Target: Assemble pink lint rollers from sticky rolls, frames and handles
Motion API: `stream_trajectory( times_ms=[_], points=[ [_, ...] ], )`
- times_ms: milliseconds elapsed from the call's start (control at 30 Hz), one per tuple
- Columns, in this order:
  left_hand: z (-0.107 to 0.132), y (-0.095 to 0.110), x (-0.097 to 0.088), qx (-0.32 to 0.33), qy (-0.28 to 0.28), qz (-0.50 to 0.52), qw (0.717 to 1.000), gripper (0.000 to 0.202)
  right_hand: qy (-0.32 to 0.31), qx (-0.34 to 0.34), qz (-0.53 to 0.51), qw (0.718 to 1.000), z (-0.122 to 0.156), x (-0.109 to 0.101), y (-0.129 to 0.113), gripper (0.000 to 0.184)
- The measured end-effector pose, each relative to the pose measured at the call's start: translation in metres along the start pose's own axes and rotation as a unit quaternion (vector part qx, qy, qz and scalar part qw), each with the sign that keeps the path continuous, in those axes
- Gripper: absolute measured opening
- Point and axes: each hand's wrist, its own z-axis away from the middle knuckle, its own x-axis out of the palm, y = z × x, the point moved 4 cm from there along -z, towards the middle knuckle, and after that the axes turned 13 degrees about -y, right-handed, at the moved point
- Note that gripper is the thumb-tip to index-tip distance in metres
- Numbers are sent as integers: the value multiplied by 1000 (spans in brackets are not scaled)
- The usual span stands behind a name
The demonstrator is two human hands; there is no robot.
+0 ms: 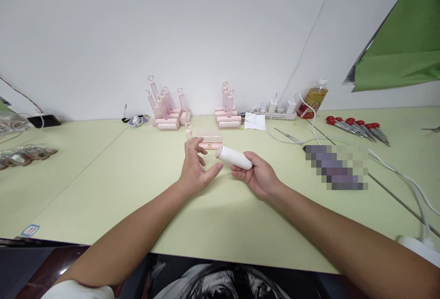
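My right hand (258, 175) is closed around a white cylinder with a pink end (234, 157), held tilted just above the pale green table (103, 184). My left hand (195, 168) hovers open beside the cylinder's pink end, fingers apart and holding nothing. Just behind the hands lie a flat pink part (211, 142) and a small upright pink piece (189, 132).
Two piles of pink rollers with heart-topped handles (167, 106) (227, 109) stand by the wall. A power strip (275, 112), white paper (255, 121), an oil bottle (314, 97), red-handled screwdrivers (357, 127) and white cables (405, 177) lie right. Small packets (24, 154) lie left.
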Motion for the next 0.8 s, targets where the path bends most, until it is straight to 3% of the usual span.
stream_trajectory(
  times_ms=[67,200,367,500,633,800],
  points=[
    [1,0,5,-15,-15,26,999,66,8,-6,-7,1000,-1,-2,0,5],
    [1,-2,19,-20,-138,47,989,43,33,-13,-7,999,-2,-6,0,5],
    [-2,-8,16,-25,-144,33,989,44,29,-30,-6,999,-2,-5,-4,5],
    [-7,-22,12,-93,-158,-76,980,45,15,-46,-5,999,0,-2,-6,7],
    [-11,-44,12,-168,-213,-191,943,48,31,-49,4,998,0,-5,-8,9],
    [-20,-56,14,-200,-253,-261,910,56,42,-44,19,998,-1,-5,-8,8]
  ],
)
